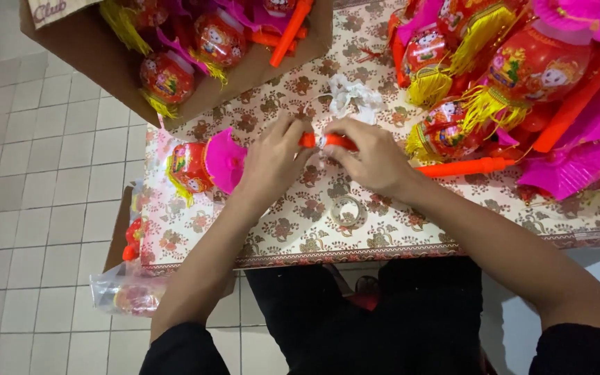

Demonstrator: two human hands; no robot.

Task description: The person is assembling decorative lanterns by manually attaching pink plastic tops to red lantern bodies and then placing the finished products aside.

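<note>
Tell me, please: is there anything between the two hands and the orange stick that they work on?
Nothing visible stands between them. The left hand and the right hand both already touch the orange stick, one at each end. The white crumpled wrapping lies behind it and the tape roll lies nearer the person, both apart.

Pale tiled floor [43, 173]; floral-cloth table [300, 229].

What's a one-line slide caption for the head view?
Both hands, left hand and right hand, grip a short orange stick over a floral tablecloth, red lanterns piled alongside.
</note>
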